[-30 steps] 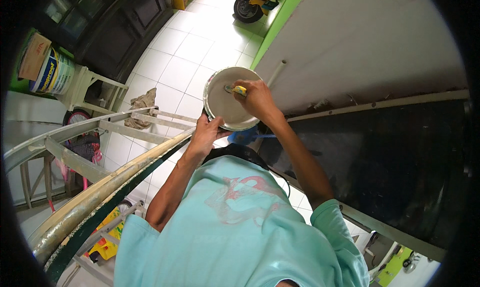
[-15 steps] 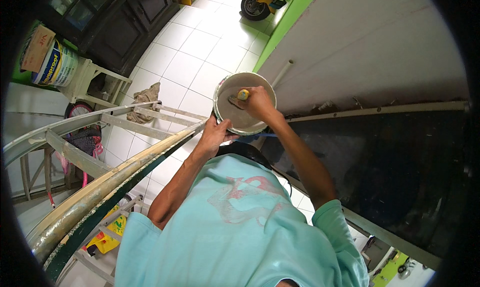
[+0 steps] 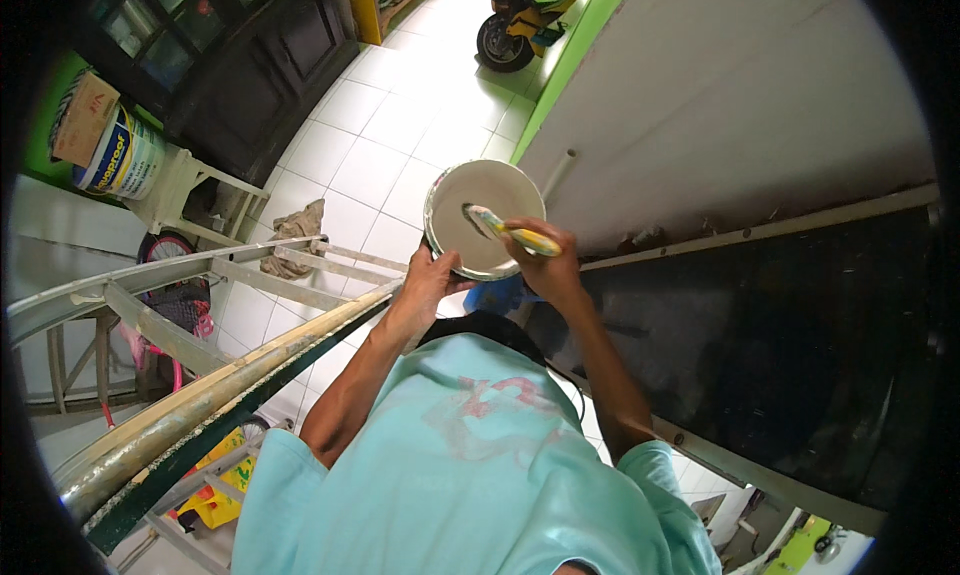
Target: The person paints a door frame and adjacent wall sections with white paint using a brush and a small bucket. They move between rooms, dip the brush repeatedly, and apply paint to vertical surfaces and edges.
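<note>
My left hand (image 3: 428,278) grips the near rim of a round pail of white paint (image 3: 482,218), holding it out in front of me high above the floor. My right hand (image 3: 548,260) is closed on the yellow handle of a paintbrush (image 3: 505,228). The brush's bristles are dipped in the white paint inside the pail. A grey-white wall (image 3: 720,95) stands just to the right of both hands. I wear a light turquoise shirt.
A metal ladder or scaffold frame (image 3: 200,275) and a paint-stained pole (image 3: 220,395) run at the left. Far below lie white floor tiles (image 3: 370,125), a rag (image 3: 296,235), a white chair with a paint bucket (image 3: 120,160), a dark cabinet (image 3: 240,55) and a yellow scooter (image 3: 520,15).
The pail and both hands have shifted slightly right and up in view. The brush, earlier held at the pail's rim, now dips into the paint.
</note>
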`<state>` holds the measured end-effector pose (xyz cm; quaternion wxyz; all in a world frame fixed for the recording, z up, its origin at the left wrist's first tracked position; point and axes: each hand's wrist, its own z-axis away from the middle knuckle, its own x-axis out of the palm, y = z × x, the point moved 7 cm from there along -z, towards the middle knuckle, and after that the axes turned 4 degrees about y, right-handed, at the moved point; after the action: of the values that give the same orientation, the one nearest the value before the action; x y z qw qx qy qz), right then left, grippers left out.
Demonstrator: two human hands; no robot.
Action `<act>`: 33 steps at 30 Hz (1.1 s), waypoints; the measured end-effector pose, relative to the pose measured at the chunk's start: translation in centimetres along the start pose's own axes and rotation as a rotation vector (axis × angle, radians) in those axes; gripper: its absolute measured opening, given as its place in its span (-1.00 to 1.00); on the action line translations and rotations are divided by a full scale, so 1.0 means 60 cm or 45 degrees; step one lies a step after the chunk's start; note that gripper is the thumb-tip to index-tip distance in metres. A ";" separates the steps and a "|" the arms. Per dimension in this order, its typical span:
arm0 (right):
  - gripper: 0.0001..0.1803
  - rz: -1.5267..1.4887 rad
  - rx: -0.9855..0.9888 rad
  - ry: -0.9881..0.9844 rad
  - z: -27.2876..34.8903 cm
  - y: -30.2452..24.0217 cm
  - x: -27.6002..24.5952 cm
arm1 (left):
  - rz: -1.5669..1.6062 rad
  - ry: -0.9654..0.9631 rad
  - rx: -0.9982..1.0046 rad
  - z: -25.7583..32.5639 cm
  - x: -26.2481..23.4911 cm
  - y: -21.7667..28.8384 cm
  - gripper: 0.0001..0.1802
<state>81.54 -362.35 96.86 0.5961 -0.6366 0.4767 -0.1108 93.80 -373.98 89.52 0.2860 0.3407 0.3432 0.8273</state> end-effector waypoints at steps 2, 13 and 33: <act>-0.81 -0.244 0.150 0.178 0.009 0.022 -0.028 | 0.007 -0.002 0.010 -0.001 0.004 0.003 -0.59; -0.78 -1.867 0.690 0.533 0.029 0.102 -0.109 | 0.153 -0.252 -0.006 -0.033 0.029 0.000 -0.48; -0.77 0.977 -1.090 0.764 -0.345 -0.574 -0.499 | 0.037 -0.045 -0.083 -0.006 -0.014 -0.014 -0.57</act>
<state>67.60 -359.43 144.93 0.1277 -0.5439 0.8181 0.1368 94.22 -374.20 88.38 0.2908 0.3507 0.3060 0.8359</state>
